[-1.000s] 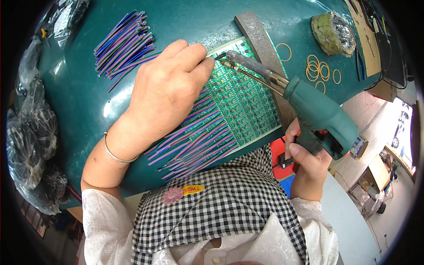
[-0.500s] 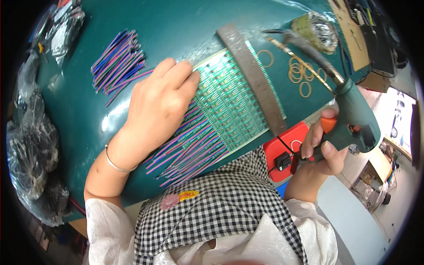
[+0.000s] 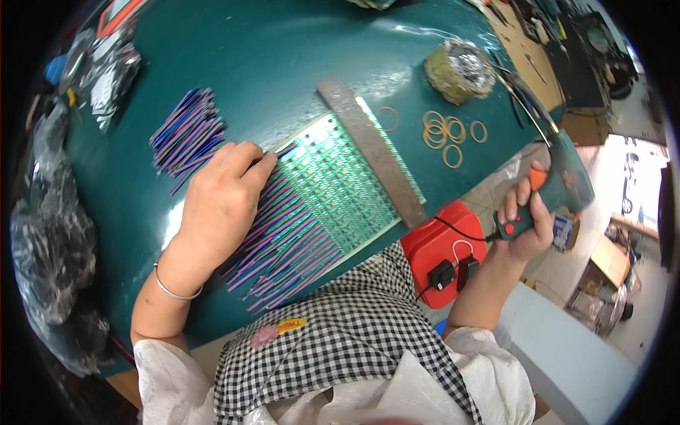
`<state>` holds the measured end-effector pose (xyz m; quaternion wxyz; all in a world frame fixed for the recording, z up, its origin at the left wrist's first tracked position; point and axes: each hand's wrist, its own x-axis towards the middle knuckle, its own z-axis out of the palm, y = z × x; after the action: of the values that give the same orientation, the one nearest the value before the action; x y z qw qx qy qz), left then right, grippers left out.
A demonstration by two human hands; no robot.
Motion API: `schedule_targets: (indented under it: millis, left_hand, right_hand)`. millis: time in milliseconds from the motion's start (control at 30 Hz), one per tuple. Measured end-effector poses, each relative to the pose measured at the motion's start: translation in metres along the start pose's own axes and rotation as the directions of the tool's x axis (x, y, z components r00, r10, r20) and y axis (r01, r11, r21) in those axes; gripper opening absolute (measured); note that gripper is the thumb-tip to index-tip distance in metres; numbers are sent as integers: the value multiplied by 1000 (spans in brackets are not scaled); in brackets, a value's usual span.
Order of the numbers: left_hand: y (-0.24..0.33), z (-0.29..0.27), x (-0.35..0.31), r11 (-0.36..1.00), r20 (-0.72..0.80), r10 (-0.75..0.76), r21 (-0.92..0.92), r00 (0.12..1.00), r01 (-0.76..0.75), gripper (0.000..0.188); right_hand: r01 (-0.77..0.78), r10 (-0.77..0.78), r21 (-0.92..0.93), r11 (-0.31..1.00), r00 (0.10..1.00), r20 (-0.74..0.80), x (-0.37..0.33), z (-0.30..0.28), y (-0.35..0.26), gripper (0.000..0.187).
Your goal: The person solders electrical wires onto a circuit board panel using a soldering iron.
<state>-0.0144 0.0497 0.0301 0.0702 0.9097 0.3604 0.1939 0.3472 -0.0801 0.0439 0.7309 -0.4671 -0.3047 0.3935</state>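
Observation:
My left hand (image 3: pixel 225 205) is closed in a pinch at the far left corner of a green circuit board panel (image 3: pixel 340 180). A thin coloured wire (image 3: pixel 286 150) shows between its fingertips and the board; the rest of it is hidden by the hand. Rows of pink, blue and dark wires (image 3: pixel 290 258) stick out from the panel's near left edge. My right hand (image 3: pixel 525 223) grips a green soldering gun (image 3: pixel 570 173) with an orange trigger, off the table's right edge. The gun's long tip points up and away, apart from the panel.
A flat metal bar (image 3: pixel 372 152) lies across the panel. Left of it sits a pile of loose wires (image 3: pixel 188 134). Rubber bands (image 3: pixel 443 129) and a foil-topped roll (image 3: pixel 460 71) lie to the right. Plastic bags (image 3: pixel 53 241) line the left; a red case (image 3: pixel 453 248) with adapters stands near right.
The soldering gun has swung right, away from the panel. My left hand has shifted slightly nearer me along the panel's edge; the wire trailing toward the pile no longer shows. The whole view has shifted.

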Motion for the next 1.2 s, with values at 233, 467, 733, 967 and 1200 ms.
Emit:
schedule_targets:
  millis: [233, 467, 733, 967, 1200]
  left_hand:
    - [-42, -42, -27, 932, 90, -214, -281, 973, 231, 15]
    - [-74, 9, -17, 941, -153, -270, -252, 951, 227, 20]
    - [-76, 14, 4, 962, -148, -96, -268, 984, 54, 17]
    - [-65, 19, 9, 958, -113, -196, -236, 974, 166, 12]
    - [-63, 20, 12, 976, -165, -157, -177, 974, 127, 10]
  right_hand:
    - [12, 6, -86, 996, 979, 203, -24, 19, 11, 61]
    - [-6, 57, -146, 989, 937, 344, -28, 39, 20, 61]
    - [-46, 127, -208, 977, 909, 397, -47, 40, 21, 63]
    - [-56, 177, -286, 956, 892, 417, -53, 50, 25, 60]
    - [1, 149, -318, 948, 882, 446, -46, 50, 26, 59]
